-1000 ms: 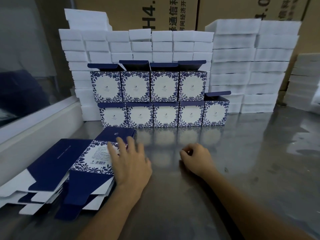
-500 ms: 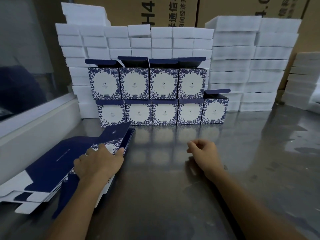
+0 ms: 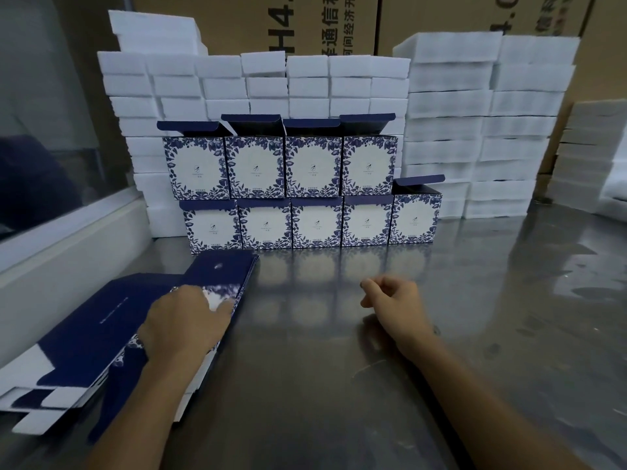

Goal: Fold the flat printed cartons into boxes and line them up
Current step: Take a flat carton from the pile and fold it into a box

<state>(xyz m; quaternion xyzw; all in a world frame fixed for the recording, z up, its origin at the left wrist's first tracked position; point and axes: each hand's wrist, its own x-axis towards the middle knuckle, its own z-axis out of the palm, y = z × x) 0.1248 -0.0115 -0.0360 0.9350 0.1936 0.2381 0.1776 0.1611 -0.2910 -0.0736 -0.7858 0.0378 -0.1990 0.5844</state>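
My left hand (image 3: 185, 325) lies on the pile of flat cartons (image 3: 112, 337) at the table's left edge, fingers curled over the top sheet's near-right edge; motion blur keeps me from telling whether I have really pinched it. My right hand (image 3: 395, 305) waits loosely curled just above the steel table (image 3: 373, 385), holding nothing.

I judge the job well under way. Nine folded boxes stand against the foam blocks (image 3: 444, 106): a bottom row of five (image 3: 315, 223) and a top row of four (image 3: 281, 166) stacked on it. The bottom row's right-end box (image 3: 415, 217) has nothing on it, so I reckon that spot gets filled next. Every box I can see into has its lid flap raised; the interiors look dark and I cannot tell whether anything is inside. A thick pile of flats is left to fold.
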